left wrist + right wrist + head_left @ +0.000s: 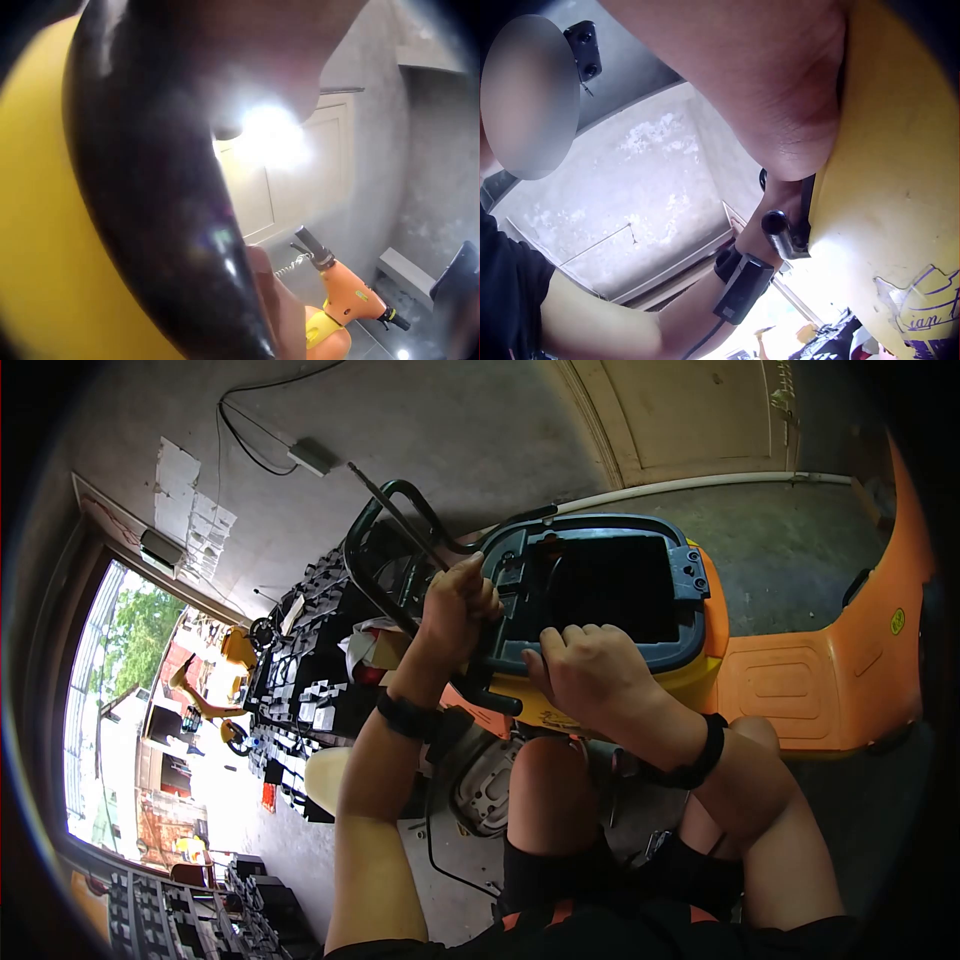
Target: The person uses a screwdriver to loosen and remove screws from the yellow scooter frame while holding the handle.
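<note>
A yellow-and-orange scooter stands before me with its seat off, its dark storage bin [610,585] exposed. My left hand [458,612] is curled at the bin's rear end, gripping a long thin metal rod [395,510] that slants up and away to the left. Across the near rim of the bin my right hand [600,670] lies with its fingers bent over the edge. Its fingertips are hidden in the right wrist view, where the palm side is against the yellow body panel [900,187]. A black grab rail [150,165] fills much of the left wrist view.
The orange footboard [780,690] extends to the right. On the floor near my knees lies a grey metal part [485,785], with a black cable beside it. Stacked black parts [300,670] stand at the left, towards a bright doorway. Another orange scooter front [349,292] shows in the left wrist view.
</note>
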A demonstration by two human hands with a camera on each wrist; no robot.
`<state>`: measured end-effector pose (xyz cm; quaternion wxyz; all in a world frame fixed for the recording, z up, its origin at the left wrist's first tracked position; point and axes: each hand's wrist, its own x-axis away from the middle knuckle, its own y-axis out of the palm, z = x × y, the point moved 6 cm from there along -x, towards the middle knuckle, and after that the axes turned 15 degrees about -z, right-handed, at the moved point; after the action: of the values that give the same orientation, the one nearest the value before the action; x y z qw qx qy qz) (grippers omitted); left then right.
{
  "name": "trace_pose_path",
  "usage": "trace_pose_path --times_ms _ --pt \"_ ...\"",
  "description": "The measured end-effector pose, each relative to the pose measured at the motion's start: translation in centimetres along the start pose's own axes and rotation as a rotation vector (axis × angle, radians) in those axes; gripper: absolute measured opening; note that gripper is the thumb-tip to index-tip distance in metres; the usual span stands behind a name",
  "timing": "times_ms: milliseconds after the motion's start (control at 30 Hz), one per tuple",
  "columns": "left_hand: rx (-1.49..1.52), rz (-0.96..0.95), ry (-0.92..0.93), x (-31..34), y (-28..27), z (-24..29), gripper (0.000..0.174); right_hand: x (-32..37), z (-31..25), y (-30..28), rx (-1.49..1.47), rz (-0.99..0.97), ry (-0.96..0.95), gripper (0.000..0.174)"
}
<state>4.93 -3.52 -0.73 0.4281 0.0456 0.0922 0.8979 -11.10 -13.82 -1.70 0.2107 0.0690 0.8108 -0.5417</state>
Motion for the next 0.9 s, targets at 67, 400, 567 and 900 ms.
trace_pose_path --times_ms 67,400,567,900 --pt "-0.007 -0.077 -0.025 -0.2 -0.3 0.1 0.045 0.0 0.0 -0.1 -0.014 0.021 -0.002 0.033" --pt "0.05 -0.585 -0.036 -1.3 -0.3 0.0 0.045 -0.1 0.0 -0.1 -0.002 -0.003 -0.011 0.032" --pt "0.055 -0.7 -0.006 -1.3 0.1 0.2 0.045 -0.1 0.0 -0.2 0.015 0.01 -0.018 0.032" --pt "-0.614 0.087 0.071 0.1 0.2 0.8 0.04 0.1 0.0 0.0 0.013 0.045 -0.03 0.032"
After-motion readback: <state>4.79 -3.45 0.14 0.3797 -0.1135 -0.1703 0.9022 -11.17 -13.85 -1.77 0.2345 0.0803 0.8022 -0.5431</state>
